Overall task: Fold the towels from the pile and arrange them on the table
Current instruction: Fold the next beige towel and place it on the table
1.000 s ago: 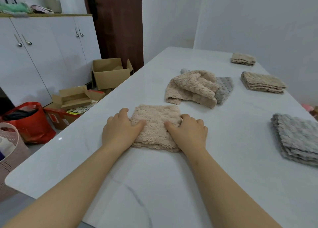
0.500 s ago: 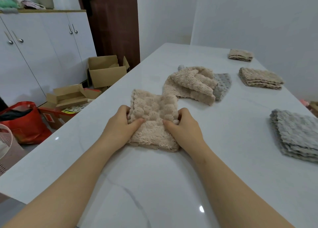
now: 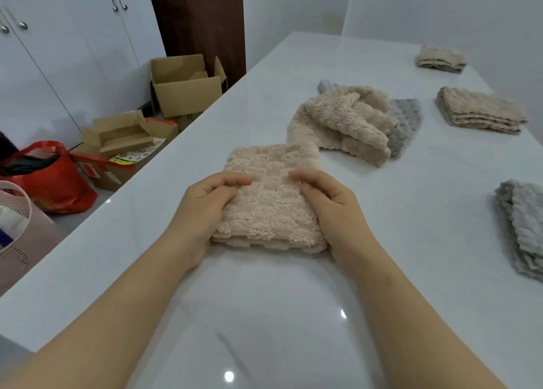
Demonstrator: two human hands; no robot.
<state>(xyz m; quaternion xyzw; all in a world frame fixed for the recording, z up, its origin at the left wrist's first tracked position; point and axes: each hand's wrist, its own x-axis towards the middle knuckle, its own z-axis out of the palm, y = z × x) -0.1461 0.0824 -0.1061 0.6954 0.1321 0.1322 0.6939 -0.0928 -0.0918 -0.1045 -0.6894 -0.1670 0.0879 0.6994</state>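
A folded beige fluffy towel (image 3: 271, 194) lies on the white table (image 3: 264, 315) in front of me. My left hand (image 3: 202, 209) grips its left edge, fingers curled over the top. My right hand (image 3: 332, 206) grips its right edge the same way. Behind it sits the loose pile (image 3: 343, 118) of beige towels with a grey towel (image 3: 404, 124) under them. Folded beige stacks lie at the far right (image 3: 479, 113) and far back (image 3: 440, 59). A folded grey stack (image 3: 520, 227) lies at the right edge.
Left of the table, on the floor, stand open cardboard boxes (image 3: 185, 86), a red bag (image 3: 50, 177) and a pink perforated basket (image 3: 17, 227). White cabinets (image 3: 58, 50) line the left wall. A wall runs along the table's right side.
Both hands went from pressing flat on the towel to gripping its side edges. The towel's far part rose briefly and lies down again. The view moved closer.
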